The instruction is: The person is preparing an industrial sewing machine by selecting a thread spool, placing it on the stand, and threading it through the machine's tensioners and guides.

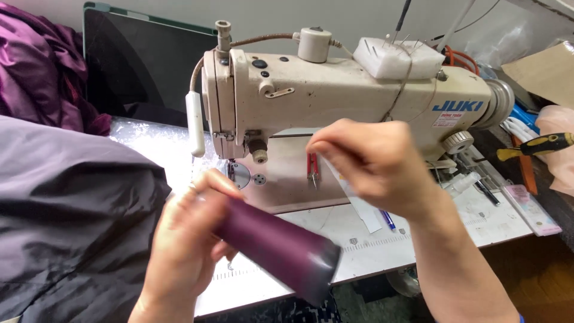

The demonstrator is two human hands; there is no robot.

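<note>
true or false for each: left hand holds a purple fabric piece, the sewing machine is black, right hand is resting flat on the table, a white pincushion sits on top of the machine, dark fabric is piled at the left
1. The left hand holds a purple fabric piece. True.
2. The sewing machine is black. False: it is cream white.
3. The right hand rests flat on the table. False: it is raised in front of the machine, fingers pinched together.
4. A white pincushion sits on top of the machine. True, with pins stuck in it.
5. Dark fabric is piled at the left. True.
</note>
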